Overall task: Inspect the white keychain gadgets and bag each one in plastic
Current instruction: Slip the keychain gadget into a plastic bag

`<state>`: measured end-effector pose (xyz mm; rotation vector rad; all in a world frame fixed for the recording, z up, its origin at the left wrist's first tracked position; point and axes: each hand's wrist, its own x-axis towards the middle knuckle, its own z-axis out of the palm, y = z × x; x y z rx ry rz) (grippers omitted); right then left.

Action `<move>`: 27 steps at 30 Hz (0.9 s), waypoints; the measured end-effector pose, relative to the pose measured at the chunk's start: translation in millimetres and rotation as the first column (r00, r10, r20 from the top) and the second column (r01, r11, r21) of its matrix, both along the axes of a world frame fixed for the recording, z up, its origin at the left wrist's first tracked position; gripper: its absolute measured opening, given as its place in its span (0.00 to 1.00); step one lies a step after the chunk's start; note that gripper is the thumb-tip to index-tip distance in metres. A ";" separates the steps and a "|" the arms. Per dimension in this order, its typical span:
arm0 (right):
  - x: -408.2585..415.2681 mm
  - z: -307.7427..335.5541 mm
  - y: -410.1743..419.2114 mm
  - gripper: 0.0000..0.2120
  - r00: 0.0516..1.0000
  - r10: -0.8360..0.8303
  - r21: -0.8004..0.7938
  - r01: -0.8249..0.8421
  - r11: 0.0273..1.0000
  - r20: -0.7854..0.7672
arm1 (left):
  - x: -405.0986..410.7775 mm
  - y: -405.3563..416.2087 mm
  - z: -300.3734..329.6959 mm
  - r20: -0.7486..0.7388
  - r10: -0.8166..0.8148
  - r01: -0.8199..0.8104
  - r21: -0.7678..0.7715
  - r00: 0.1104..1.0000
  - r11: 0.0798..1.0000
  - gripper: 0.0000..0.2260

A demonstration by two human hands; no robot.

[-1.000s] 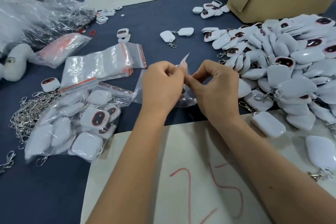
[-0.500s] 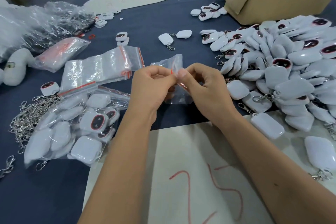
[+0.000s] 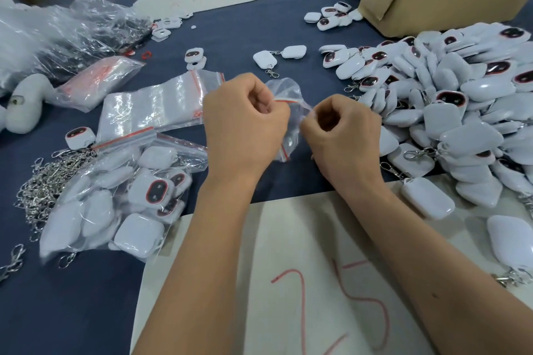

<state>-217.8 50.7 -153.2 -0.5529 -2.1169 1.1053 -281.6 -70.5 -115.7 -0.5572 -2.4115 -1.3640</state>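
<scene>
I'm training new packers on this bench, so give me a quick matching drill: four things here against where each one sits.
Things:
1. small plastic bag
2. cardboard box
3. loose metal clasps
4. unbagged gadget pile

Places:
A. far right corner
B. pinched between both hands
C. left, by the filled bags
D. right of the hands

Pairs: 1-B, 2-A, 3-C, 4-D

The left hand and right hand pinch the bag.

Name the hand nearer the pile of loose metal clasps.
Left. The left hand is nearest the clasp pile at the table's left; the right hand is further right.
</scene>
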 end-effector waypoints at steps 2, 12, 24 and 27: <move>-0.1 2.1 4.3 0.04 0.999 -0.037 -0.058 0.039 0.998 0.021 | -5.0 -6.8 7.1 -0.058 0.025 -0.026 -0.009 0.998 1.000 0.03; -2.8 -1.5 1.3 0.09 0.999 -0.033 0.001 0.033 0.999 -0.014 | 1.8 7.3 -14.7 0.164 -0.203 0.237 -0.227 0.965 0.945 0.10; -5.5 -3.7 12.6 0.06 1.000 -0.014 -0.385 0.011 0.923 -0.003 | -10.7 -12.1 -9.3 -0.037 0.028 -0.029 -0.045 0.999 0.999 0.12; -4.2 -5.8 11.3 0.07 1.000 -0.027 -0.223 0.025 0.975 -0.002 | -6.5 -9.4 -9.8 -0.064 -0.027 0.021 -0.083 0.998 0.996 0.12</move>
